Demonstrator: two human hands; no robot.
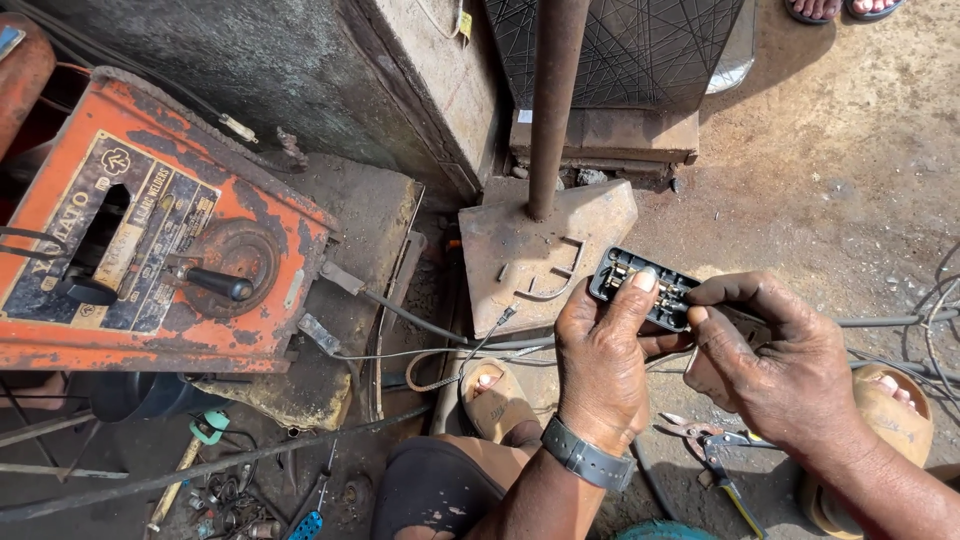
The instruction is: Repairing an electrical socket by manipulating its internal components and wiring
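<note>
The left hand (600, 365), grey watch at the wrist, pinches a small black plastic switch block (643, 288) thumb-on-top to steady it, while the right hand (765, 365) grips its far end, fingertips seemingly working inside.

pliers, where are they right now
The pliers lie on the ground at lower right of the head view, below the right hand, beside the sandalled right foot.

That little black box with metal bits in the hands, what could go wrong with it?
The black box is pinched only by fingertips of the left hand and right hand, so it might slip onto the dirt floor. Bare fingers touch its metal contacts. The pliers lie beside a sandalled foot, easy to step on.
</note>
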